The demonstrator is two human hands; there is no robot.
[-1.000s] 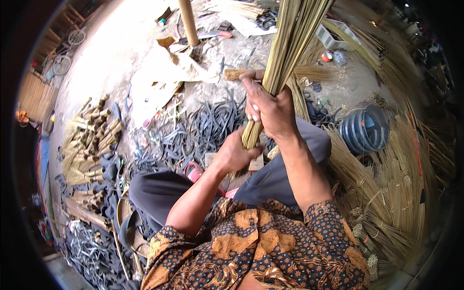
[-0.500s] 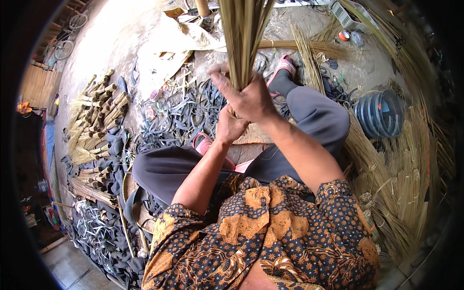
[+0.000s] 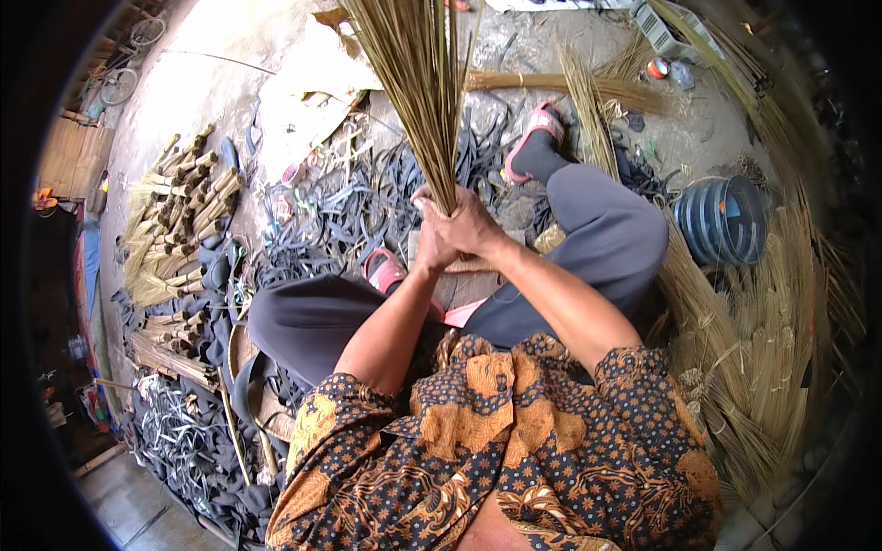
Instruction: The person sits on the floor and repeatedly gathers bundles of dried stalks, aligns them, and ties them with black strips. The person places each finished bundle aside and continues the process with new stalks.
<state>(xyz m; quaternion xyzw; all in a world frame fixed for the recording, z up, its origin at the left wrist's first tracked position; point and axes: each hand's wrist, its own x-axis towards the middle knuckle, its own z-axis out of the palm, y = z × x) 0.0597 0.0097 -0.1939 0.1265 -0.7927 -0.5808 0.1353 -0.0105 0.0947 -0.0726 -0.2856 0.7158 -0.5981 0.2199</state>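
Observation:
Between my crossed legs I hold a bundle of thin brown broom sticks [image 3: 413, 87], its far end fanning out and leaning to the left past the top edge. My left hand [image 3: 435, 244] is closed round the narrow lower end. Just above and to the right, my right hand [image 3: 474, 226] wraps the same bundle, its fingers overlapping those of the left. The bottom tips of the sticks are hidden inside my hands. Black rubber strips [image 3: 354, 216] lie in a tangle on the ground beyond my hands.
Short tied bundles [image 3: 184, 207] are piled at the left. Long loose sticks [image 3: 763, 340] and a ribbed clear blue plastic container [image 3: 721, 219] stand on the right. Another long tied bundle [image 3: 542, 83] lies across the floor ahead, near a pale crate [image 3: 666, 32].
Both hands have come down nearer to the ground with the bundle. Its top has tilted to the left and spread wider. My right fingers, looser before, now close round the sticks.

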